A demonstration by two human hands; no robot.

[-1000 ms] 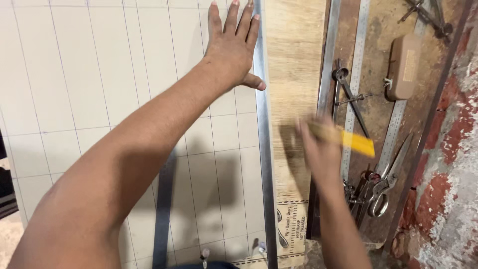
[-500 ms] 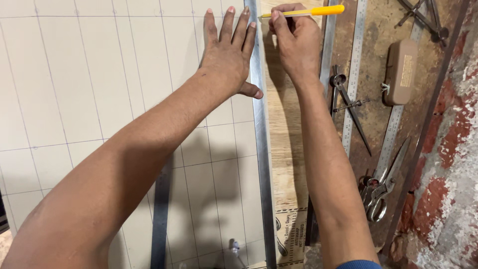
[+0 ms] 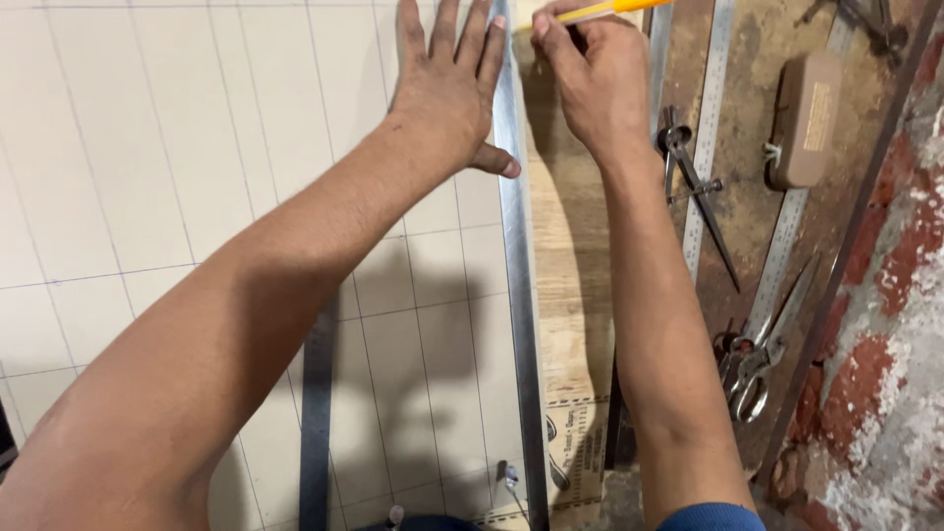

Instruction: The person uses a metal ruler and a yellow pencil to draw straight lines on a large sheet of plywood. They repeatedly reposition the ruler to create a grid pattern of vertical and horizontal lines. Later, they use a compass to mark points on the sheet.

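A worn brown wooden workbench [image 3: 747,211] runs along a rough red brick wall with crumbling grey mortar [image 3: 890,324] at its right edge.

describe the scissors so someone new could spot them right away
Look at the brown board strip along the brick wall, right of the right hand's forearm. The scissors lie low there, the only tool with loop handles, unlike the pointed dividers above.
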